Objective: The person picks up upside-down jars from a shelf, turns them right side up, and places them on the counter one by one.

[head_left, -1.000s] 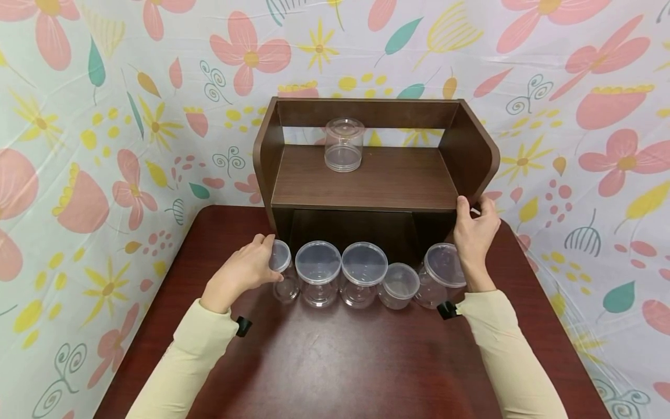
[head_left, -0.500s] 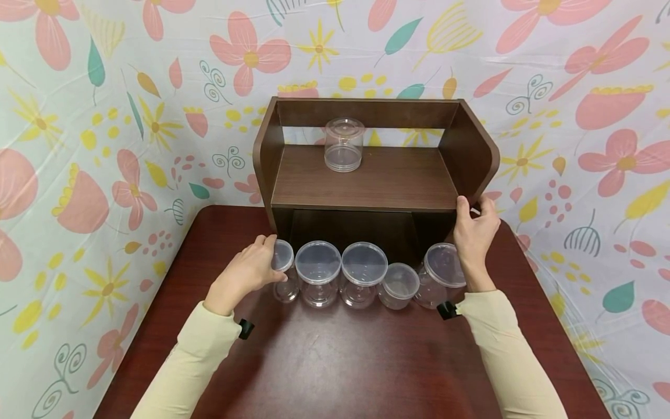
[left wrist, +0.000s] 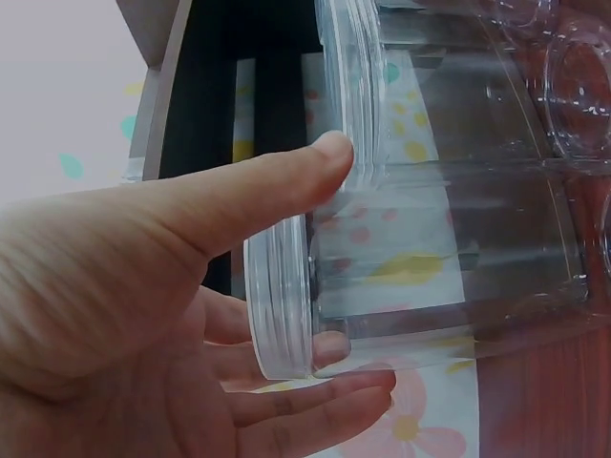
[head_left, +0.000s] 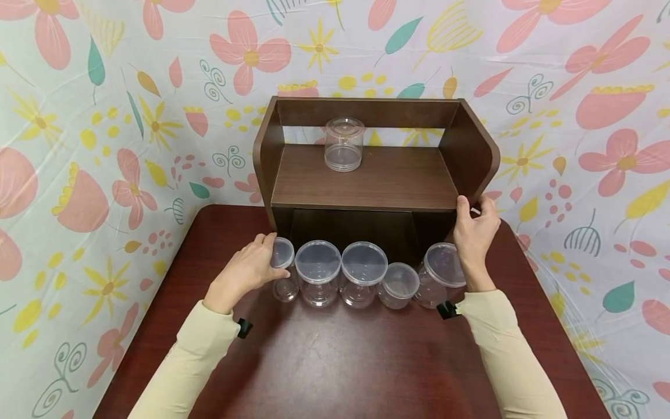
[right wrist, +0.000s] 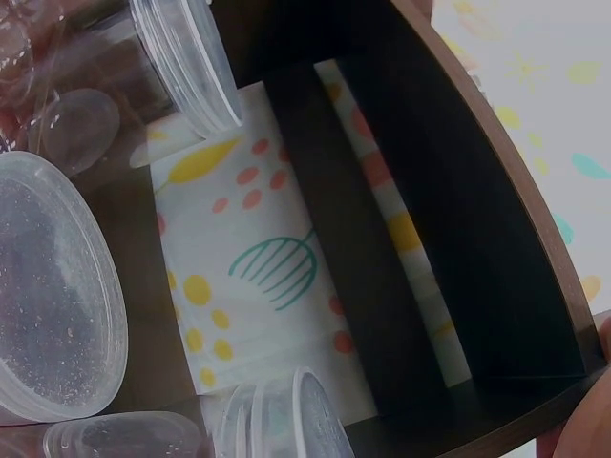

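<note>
My left hand [head_left: 243, 273] holds a slim clear jar [head_left: 285, 285] near its lid at the left end of a row of jars. In the left wrist view the thumb lies across the front of the lid [left wrist: 277, 315] and the other fingers reach behind it. On the right, my right hand [head_left: 475, 238] grips the side of a dark brown two-tier shelf [head_left: 392, 183]; only a bit of it shows at the edge of the right wrist view. Beside the slim jar stand two wider lidded jars [head_left: 317, 262] [head_left: 364, 263].
Further right in the row come a short tub [head_left: 399, 282] and a jar [head_left: 445, 266] near my right wrist. One more clear jar [head_left: 344, 145] stands on the upper tier. All rests on a dark red table [head_left: 335, 361] before a flowered cloth [head_left: 157, 87].
My left hand and the slim jar have shifted slightly right, closer to the neighbouring jar. The right hand and the shelf have stayed still.
</note>
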A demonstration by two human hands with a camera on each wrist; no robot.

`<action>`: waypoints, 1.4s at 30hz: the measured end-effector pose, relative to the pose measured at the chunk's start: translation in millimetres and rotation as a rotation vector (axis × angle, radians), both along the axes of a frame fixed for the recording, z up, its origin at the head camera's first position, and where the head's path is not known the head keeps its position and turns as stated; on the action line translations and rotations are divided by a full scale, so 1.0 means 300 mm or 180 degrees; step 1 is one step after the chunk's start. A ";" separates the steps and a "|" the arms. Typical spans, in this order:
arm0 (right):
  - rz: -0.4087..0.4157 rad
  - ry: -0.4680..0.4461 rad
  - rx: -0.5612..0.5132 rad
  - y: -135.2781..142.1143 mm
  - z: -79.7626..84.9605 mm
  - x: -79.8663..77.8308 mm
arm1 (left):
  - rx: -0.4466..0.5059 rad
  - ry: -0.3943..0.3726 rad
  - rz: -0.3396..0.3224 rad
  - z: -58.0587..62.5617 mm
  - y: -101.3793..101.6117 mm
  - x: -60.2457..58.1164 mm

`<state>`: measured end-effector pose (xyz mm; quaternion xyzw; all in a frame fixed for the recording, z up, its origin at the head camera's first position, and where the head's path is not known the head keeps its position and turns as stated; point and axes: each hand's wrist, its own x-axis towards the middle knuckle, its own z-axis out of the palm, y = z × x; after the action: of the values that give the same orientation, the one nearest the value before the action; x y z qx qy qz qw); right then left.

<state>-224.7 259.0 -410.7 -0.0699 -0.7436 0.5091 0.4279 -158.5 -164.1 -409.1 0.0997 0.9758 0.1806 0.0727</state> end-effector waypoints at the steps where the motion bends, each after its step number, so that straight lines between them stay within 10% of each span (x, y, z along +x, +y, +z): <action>1: 0.0001 0.0003 0.0005 0.000 -0.001 0.000 | -0.0006 0.0005 -0.0002 -0.001 -0.001 -0.001; 10: -0.0010 0.0038 0.0007 -0.001 -0.003 0.003 | 0.0120 0.0246 0.0115 0.020 -0.011 0.016; 24: 0.0029 0.0027 -0.0009 0.002 0.002 0.002 | 0.1047 0.0803 0.0009 0.203 0.030 0.055; 42: 0.0052 -0.0004 -0.0067 0.002 0.005 0.000 | 0.2104 0.0873 -0.0061 0.353 0.170 -0.109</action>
<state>-224.6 259.8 -409.1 -0.0687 -0.7390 0.5204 0.4224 -191.3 -113.1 -303.3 0.1503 0.8643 0.4707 -0.0935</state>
